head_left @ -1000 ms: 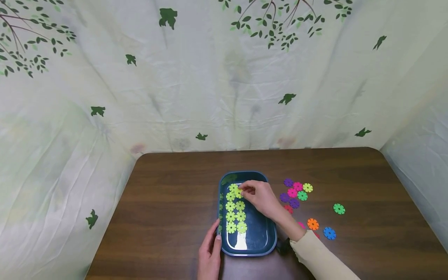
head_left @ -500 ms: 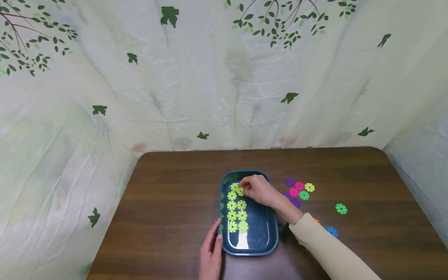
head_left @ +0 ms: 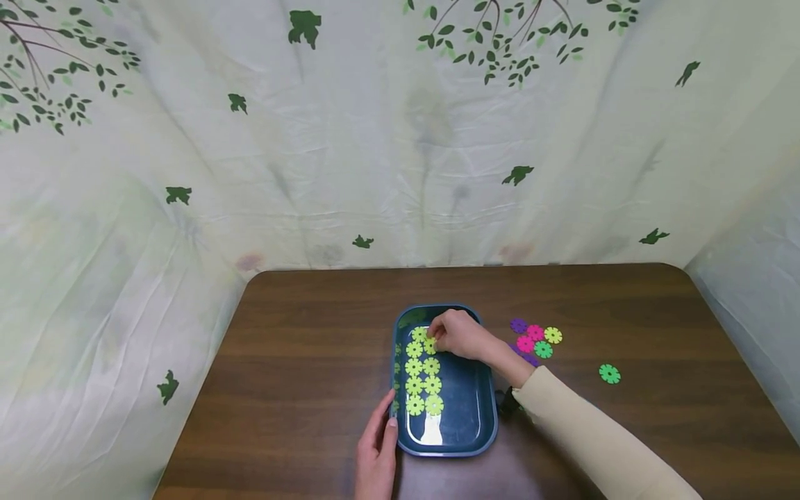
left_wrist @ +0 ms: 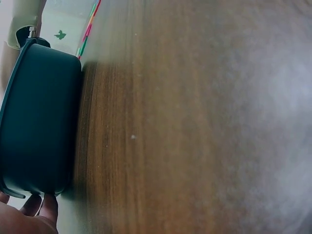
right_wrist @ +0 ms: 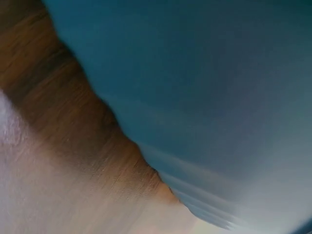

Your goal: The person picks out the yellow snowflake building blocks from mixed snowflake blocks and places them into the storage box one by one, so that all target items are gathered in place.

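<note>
A blue tray [head_left: 465, 430] lies on the table, holding two columns of yellow-green flower-shaped discs [head_left: 414, 367] along its left side. My right hand [head_left: 461, 336] is over the tray's upper part, fingers bent. Its fingertips pinch the right edge of a yellow flower-shaped disc [head_left: 429, 346] near the top of the right column. That disc is partly hidden by the fingers. At the tray's lower left side, my left hand [head_left: 377, 448] rests against the outer wall. In the left wrist view, its fingertips [left_wrist: 48, 207] touch the tray wall [left_wrist: 41, 122].
Right of the tray lie loose flower discs: purple [head_left: 518, 325], pink [head_left: 534, 334], yellow [head_left: 553, 335] and green [head_left: 543, 349]. Another green disc [head_left: 609, 373] lies farther right. My right sleeve [head_left: 594, 430] crosses the table [head_left: 300, 389]. A printed white curtain [head_left: 375, 139] hangs behind.
The pinched yellow disc has settled lower and flatter at the column. My right forearm has swung right, covering the orange and blue discs. The left hand keeps its place at the tray.
</note>
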`<control>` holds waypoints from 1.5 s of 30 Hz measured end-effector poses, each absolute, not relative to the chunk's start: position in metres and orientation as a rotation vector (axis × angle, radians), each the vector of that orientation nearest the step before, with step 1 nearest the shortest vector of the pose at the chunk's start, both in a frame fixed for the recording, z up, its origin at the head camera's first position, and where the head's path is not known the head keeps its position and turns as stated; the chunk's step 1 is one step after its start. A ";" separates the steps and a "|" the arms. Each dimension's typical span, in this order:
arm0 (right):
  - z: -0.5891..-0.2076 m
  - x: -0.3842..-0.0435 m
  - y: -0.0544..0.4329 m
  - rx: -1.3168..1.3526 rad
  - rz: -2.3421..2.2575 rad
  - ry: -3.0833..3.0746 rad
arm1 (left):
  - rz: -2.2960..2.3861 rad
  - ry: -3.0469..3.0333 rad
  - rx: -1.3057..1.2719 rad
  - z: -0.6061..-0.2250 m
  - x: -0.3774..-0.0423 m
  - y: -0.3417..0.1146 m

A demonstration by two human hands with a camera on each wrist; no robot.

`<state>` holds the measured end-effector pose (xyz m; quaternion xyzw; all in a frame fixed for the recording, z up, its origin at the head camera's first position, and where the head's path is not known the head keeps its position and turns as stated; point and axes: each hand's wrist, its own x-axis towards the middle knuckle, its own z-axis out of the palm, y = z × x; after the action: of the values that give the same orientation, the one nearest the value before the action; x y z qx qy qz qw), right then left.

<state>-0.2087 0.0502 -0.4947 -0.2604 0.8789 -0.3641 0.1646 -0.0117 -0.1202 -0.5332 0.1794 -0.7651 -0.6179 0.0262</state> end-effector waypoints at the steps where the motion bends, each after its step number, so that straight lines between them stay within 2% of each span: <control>1: -0.496 -0.209 0.050 -0.748 -1.032 2.502 | -1.912 -2.365 0.555 -0.533 -0.012 -0.120; 14: -0.501 -0.213 0.048 -0.793 -0.965 2.500 | -1.928 -2.393 0.636 -0.534 -0.014 -0.120; 32: -0.501 -0.212 0.047 -0.797 -0.945 2.493 | -1.917 -2.392 0.617 -0.531 -0.014 -0.119; 45: -0.503 -0.210 0.046 -0.825 -1.165 2.522 | -1.933 -2.385 0.617 -0.532 -0.014 -0.120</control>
<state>-0.2097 0.0460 -0.5027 -0.2825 0.8638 -0.3990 0.1216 -0.0143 -0.1196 -0.5325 0.1969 -0.7617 -0.6173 0.0052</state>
